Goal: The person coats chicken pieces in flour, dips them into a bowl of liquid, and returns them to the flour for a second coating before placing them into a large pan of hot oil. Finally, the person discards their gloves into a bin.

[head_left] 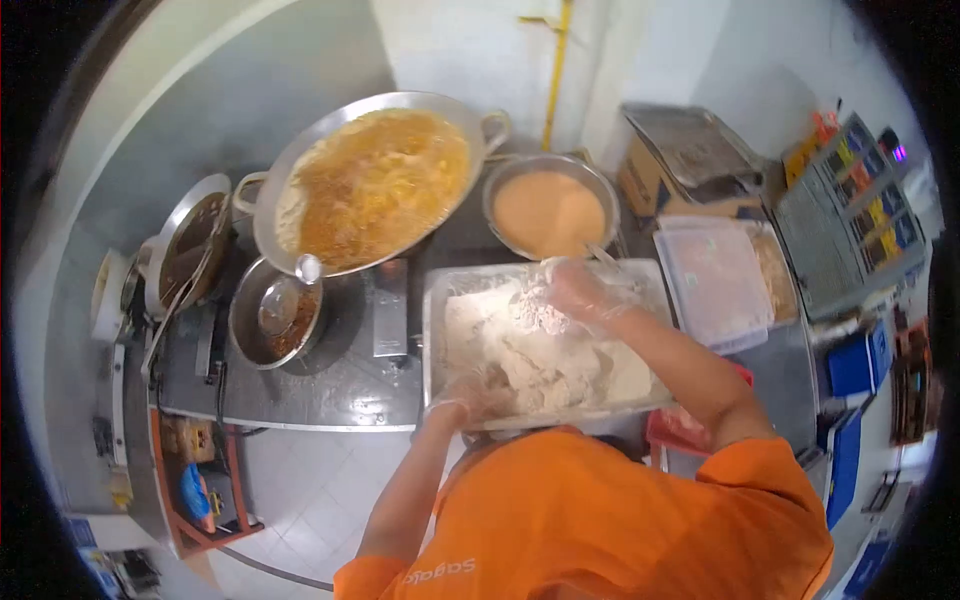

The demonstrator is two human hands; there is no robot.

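Observation:
A rectangular metal tray (432, 340) full of white flour (490, 320) stands before me, with lumpy flour-coated pieces (550, 385) heaped in its middle. My left hand (468, 394), in a clear plastic glove, is at the tray's near left corner, its fingers partly buried in flour. Over the tray's far side is my right hand (580, 292), also gloved, with fingers curled down beside a pinkish floured piece (540, 314); what is inside them is hidden. Just behind the tray sits a metal bowl of orange batter (548, 212) with a utensil handle at its rim.
A large wok (285, 160) of bubbling oil stands at the back left. Nearby are a pot with a strainer (278, 308) and a darker pan (190, 245). On the right are a lidded plastic container (712, 275), a cardboard box (645, 180) and a red container (680, 428).

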